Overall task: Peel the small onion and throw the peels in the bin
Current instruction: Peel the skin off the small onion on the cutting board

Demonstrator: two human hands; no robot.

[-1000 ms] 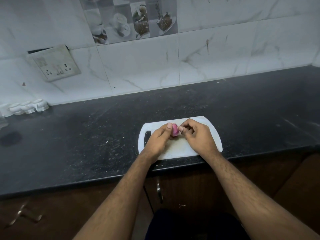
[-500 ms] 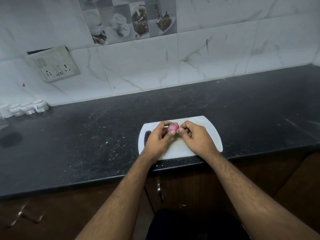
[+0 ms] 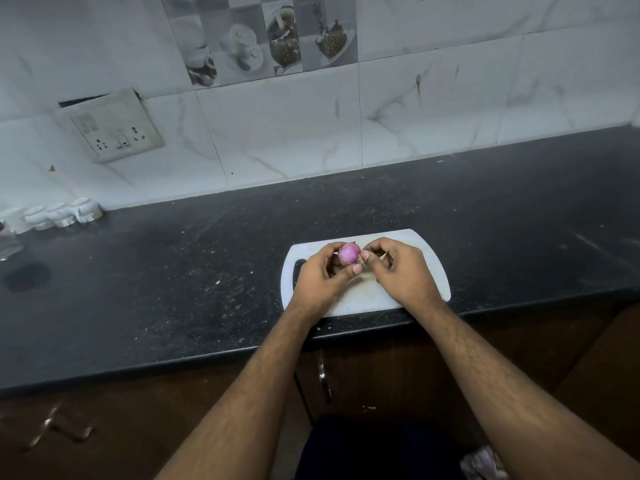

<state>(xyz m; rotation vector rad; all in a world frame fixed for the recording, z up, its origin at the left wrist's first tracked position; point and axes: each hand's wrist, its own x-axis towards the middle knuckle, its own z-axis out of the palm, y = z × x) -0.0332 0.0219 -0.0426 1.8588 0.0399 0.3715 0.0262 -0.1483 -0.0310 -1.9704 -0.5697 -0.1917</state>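
Note:
A small pink-purple onion (image 3: 348,253) is held just above a white cutting board (image 3: 429,261) near the counter's front edge. My left hand (image 3: 320,277) grips the onion from the left and below, thumb under it. My right hand (image 3: 401,271) is curled beside it on the right, its thumb and fingertips pinching at the onion's right side. Whether a strip of peel is between those fingertips is too small to tell. No bin is in view.
The board lies on a dark speckled countertop (image 3: 173,271) backed by a white tiled wall with a socket plate (image 3: 112,126). Small white containers (image 3: 62,213) stand at the far left. Brown cabinet doors with a metal handle (image 3: 323,377) are below.
The onion has turned in my left hand, so more of its round pink side faces up. Both hands have stayed over the board, with the right fingertips still at the onion.

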